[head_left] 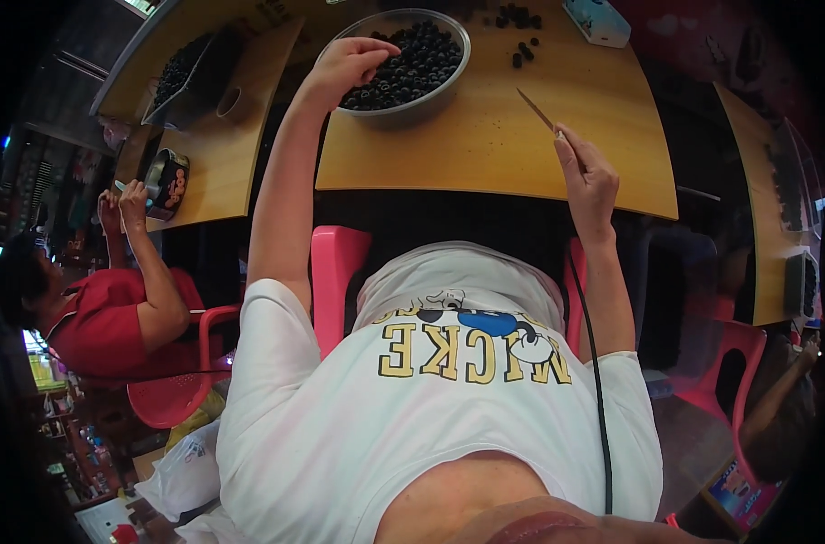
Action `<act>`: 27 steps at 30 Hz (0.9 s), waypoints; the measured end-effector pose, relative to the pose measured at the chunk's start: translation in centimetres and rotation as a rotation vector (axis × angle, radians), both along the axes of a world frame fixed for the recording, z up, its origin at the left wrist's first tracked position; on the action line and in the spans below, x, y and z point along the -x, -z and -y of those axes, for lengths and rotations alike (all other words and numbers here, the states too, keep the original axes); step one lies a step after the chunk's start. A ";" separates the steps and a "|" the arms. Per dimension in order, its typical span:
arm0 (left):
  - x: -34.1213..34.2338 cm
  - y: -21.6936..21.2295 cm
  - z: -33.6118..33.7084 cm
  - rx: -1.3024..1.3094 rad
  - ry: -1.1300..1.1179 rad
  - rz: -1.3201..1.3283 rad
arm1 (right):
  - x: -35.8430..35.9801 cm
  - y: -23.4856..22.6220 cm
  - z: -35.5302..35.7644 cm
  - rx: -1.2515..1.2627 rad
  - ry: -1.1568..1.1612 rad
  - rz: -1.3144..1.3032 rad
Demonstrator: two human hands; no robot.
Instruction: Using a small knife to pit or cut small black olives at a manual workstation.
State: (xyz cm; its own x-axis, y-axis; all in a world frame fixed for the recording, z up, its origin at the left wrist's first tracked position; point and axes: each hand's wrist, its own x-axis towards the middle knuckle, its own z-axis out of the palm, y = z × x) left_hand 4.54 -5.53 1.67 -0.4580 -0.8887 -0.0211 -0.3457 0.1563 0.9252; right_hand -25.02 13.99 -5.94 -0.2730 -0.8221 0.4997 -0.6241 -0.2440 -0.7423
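Note:
A large round metal bowl [403,111] at the table's far edge is filled with small dark round pieces [421,63], some showing pale rings; I cannot tell their kind. Over the bowl's left part is my left hand [347,71], its thumb and forefinger pressed together above the pieces. Whether anything sits in that pinch is too small to see. My right hand [590,177] is closed round the handle of a thin pointed knife [536,110], held above the right side of the wooden table [485,159]. The blade points up and left, apart from the bowl.
Several loose dark pieces [518,56] lie right of the bowl, near a light blue box [598,23]. On the left table [222,168] stand a dark crate [193,82], a small cup [231,102] and a black tin [169,184]. A person in red [113,317] works there.

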 end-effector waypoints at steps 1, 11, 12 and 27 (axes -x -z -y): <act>0.5 -0.1 0.3 0.125 -0.020 0.250 | 0.0 -0.1 0.0 0.003 -0.001 0.010; 1.5 1.2 1.7 0.317 0.080 0.477 | 0.0 0.1 0.0 -0.016 -0.005 0.016; 1.3 1.3 1.8 0.322 0.082 0.475 | -0.1 0.2 0.0 0.002 -0.017 0.024; 6.7 3.0 -11.4 -0.866 0.132 -1.232 | -1.1 -1.2 -0.7 0.029 -0.130 0.177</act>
